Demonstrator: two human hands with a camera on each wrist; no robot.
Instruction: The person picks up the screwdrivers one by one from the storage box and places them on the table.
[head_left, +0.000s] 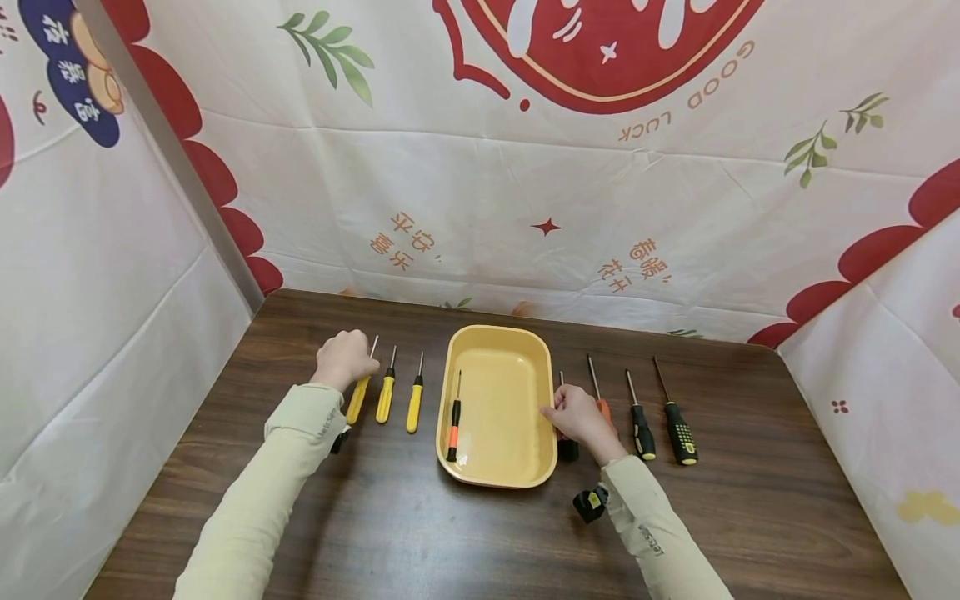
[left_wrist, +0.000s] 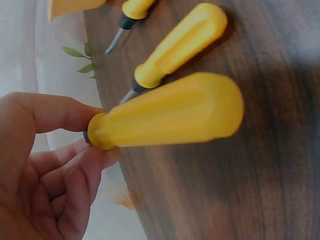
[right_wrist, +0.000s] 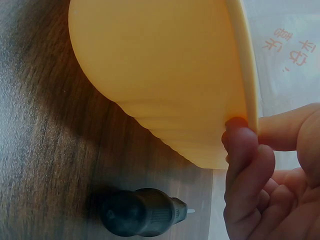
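Observation:
My left hand [head_left: 345, 360] pinches a yellow-handled screwdriver [left_wrist: 170, 112] at the neck of its handle, between thumb and fingers. In the head view that screwdriver is the leftmost of three yellow ones. With thumb and fingers my right hand [head_left: 579, 413] pinches the right rim of a yellow plastic tray [head_left: 504, 475]. Inside the tray, along its left side, lies a slim black-and-orange screwdriver [head_left: 454, 429]. A black-handled screwdriver [right_wrist: 135, 212] lies beside the tray under my right hand, partly hidden in the head view.
Two more yellow screwdrivers [head_left: 386, 398] [head_left: 415, 407] lie left of the tray. To its right are an orange-handled screwdriver [head_left: 603, 408], partly covered by the hand, and two dark-handled screwdrivers [head_left: 642, 433] [head_left: 681, 437]. A printed curtain [head_left: 480, 192] hangs behind the wooden table [head_left: 420, 542].

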